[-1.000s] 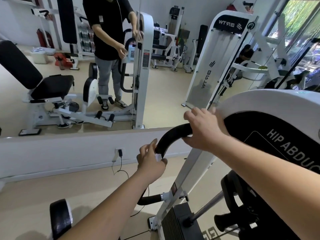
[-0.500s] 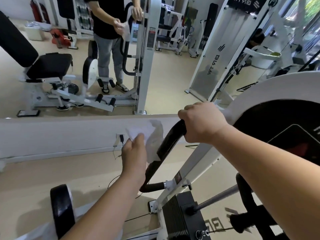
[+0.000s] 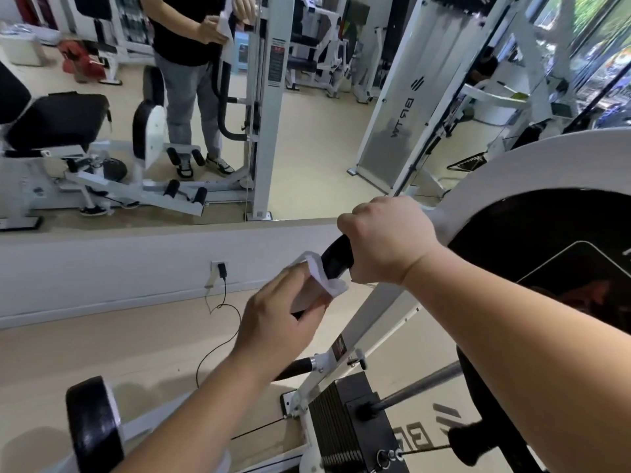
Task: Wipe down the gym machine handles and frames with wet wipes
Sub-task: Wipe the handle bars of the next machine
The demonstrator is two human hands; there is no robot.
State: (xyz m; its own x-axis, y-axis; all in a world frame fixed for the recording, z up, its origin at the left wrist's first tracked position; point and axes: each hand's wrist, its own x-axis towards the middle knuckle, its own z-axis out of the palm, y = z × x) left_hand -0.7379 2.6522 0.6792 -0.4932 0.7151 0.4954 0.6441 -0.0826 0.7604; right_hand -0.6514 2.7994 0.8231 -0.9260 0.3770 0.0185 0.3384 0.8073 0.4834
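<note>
A curved black handle (image 3: 336, 257) arcs down from the top of the white machine frame (image 3: 379, 312) to a lower joint. My right hand (image 3: 386, 238) is closed around the handle's upper end. Just below it, my left hand (image 3: 280, 319) presses a white wet wipe (image 3: 321, 278) around the middle of the handle, fingers wrapped over it. The stretch of handle under my left hand is hidden.
A black weight stack (image 3: 345, 425) with a selector rod sits at the frame's foot. A black roller pad (image 3: 92, 428) stands at lower left. A cable (image 3: 218, 322) hangs from a wall socket (image 3: 218, 268). The wall mirror (image 3: 307, 114) reflects me and other machines.
My left hand first gripped the handle, then lifted off with the wipe unfolded, and now has the wipe wrapped on the handle again. The view has tilted downward.
</note>
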